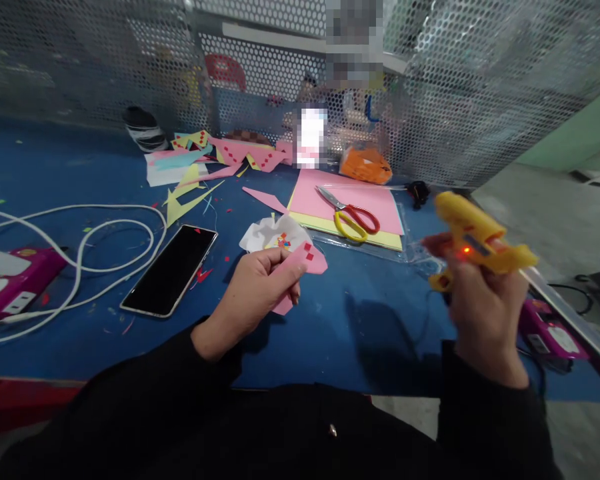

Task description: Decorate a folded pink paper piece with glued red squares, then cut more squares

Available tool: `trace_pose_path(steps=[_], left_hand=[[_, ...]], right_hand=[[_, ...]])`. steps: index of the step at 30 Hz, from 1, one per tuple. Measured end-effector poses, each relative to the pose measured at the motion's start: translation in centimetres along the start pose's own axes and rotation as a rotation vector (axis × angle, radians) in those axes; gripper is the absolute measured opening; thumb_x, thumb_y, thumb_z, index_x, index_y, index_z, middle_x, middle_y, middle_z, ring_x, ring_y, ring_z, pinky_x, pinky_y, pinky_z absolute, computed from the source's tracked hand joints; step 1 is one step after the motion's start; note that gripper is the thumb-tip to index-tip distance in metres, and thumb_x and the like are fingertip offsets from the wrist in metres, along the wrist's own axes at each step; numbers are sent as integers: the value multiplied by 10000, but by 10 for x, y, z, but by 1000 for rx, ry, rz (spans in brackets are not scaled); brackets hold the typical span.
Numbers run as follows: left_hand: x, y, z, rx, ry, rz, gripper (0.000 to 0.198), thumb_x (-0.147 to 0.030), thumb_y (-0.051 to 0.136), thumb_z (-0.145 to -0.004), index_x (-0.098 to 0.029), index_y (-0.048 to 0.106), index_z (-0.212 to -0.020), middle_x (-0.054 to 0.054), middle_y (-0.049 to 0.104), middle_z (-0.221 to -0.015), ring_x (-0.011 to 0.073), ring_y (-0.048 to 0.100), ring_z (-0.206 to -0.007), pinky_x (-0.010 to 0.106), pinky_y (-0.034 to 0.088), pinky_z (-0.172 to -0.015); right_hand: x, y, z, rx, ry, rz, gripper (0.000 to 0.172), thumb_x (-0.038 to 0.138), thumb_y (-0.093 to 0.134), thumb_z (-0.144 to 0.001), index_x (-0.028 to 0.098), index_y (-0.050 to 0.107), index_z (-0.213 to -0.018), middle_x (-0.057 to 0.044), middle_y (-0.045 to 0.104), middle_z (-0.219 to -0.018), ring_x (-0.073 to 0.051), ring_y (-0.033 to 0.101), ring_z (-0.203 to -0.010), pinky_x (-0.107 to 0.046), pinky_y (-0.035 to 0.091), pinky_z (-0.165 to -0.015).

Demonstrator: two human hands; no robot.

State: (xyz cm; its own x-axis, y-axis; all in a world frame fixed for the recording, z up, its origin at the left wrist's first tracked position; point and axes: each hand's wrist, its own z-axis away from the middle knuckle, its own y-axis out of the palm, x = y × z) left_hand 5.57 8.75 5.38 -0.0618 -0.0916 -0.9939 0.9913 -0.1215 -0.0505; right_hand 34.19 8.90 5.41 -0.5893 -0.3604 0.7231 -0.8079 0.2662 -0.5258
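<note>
At the near edge of the blue table (pixel 320 340), two black-sleeved arms extend forward. All clock directions are read from the pink paper piece (pixel 318 259), with 12 o'clock pointing away from the person. This piece bears two red squares and is held above the table by the left hand (pixel 260 283), thumb and fingers pinched closed on it; part of it is hidden behind the fingers.

The right hand (pixel 490 313), at 3 o'clock, is wrapped around a yellow glue gun (pixel 475 230). A red indicator glows at its side. The tool is raised and well apart from the pink paper piece.

A smartphone (pixel 170 270), dark screen up, lies at 9 o'clock. Beyond it in the same direction, a looped white cable (pixel 80 257) runs to a purple-and-white unit (pixel 35 277).

Just beside the left hand, at 10 o'clock, crumpled white paper (pixel 257 233) carries small colored bits. At 1 o'clock, scissors (pixel 341 207) with one red and one yellow handle rest on stacked pink and yellow sheets (pixel 385 207).

Farther out, a pink mask-shaped cutout (pixel 230 151) with red squares lies at 11 o'clock and an orange packet (pixel 365 165) at 1 o'clock. Perforated metal panels (pixel 265 70) stand behind, at 12 o'clock.
</note>
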Motion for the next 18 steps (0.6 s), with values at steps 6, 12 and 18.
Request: trace_pose_path(steps=[6, 12, 18], left_hand=[[0, -3, -2, -58, -5, -29, 268, -358, 678, -878, -190, 660, -670, -23, 634, -537, 85, 535, -471, 193, 400, -466], [-3, -3, -2, -76, -42, 30, 240, -301, 702, -862, -192, 658, -653, -38, 629, -532, 64, 513, -438, 175, 387, -442], [-8, -3, -2, -73, -72, 41, 234, -299, 699, -867, -182, 662, -668, -45, 642, -543, 57, 538, -460, 150, 409, -462]], right_hand=[[44, 52, 39, 235, -21, -165, 137, 305, 590, -945, 291, 649, -1069, -39, 710, -1013, -218, 668, -796, -363, 515, -643], [44, 53, 39, 297, -181, -97, 81, 257, 598, -915, 261, 604, -996, -9, 670, -854, -174, 630, -694, -320, 499, -616], [42, 55, 39, 231, -307, -18, 65, 274, 622, -919, 224, 595, -949, 6, 643, -795, -141, 603, -649, -271, 489, -588]])
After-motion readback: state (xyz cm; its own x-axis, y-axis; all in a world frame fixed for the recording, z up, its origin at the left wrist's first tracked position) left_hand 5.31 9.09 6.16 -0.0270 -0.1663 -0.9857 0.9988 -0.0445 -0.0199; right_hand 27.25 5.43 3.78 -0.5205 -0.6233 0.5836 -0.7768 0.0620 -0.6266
